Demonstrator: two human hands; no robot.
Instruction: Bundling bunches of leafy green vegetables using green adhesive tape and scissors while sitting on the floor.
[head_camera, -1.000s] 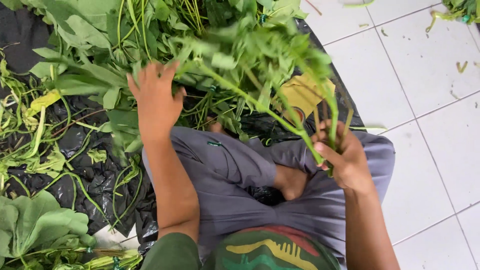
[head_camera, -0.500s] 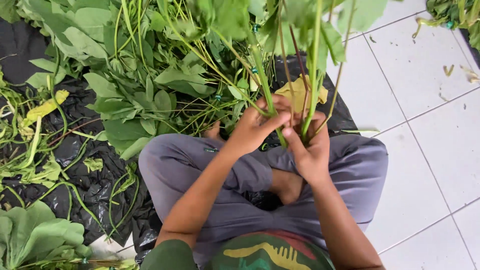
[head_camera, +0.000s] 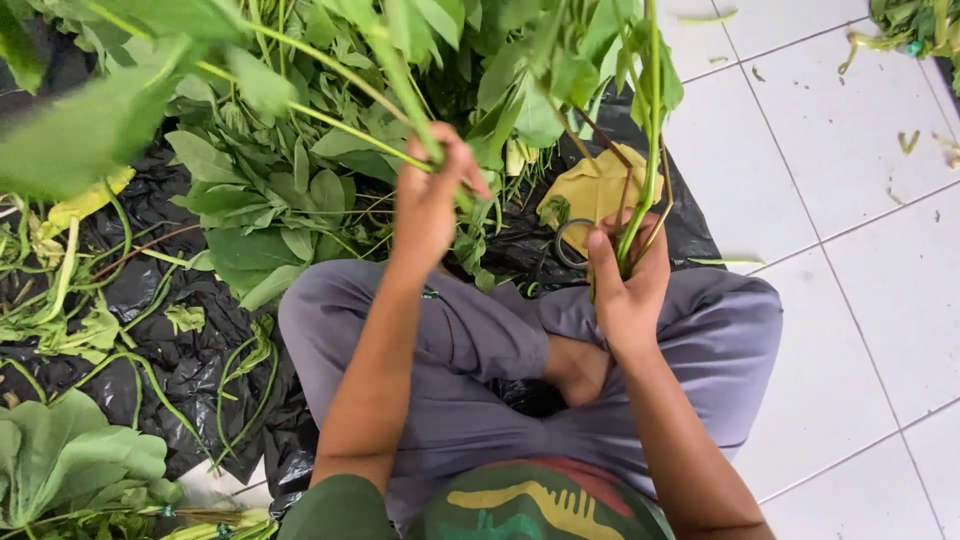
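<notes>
Two hands work the greens: the right hand is clenched round a bunch of stems above the lap, while the left hand pinches a single leafy stalk — pulled hard, it might snap or tangle in the leaf pile.

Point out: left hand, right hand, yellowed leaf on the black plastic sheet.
left hand (head_camera: 432, 205), head view, back of hand
right hand (head_camera: 628, 282), head view, back of hand
yellowed leaf (head_camera: 592, 190), head view, leaf centre
</notes>
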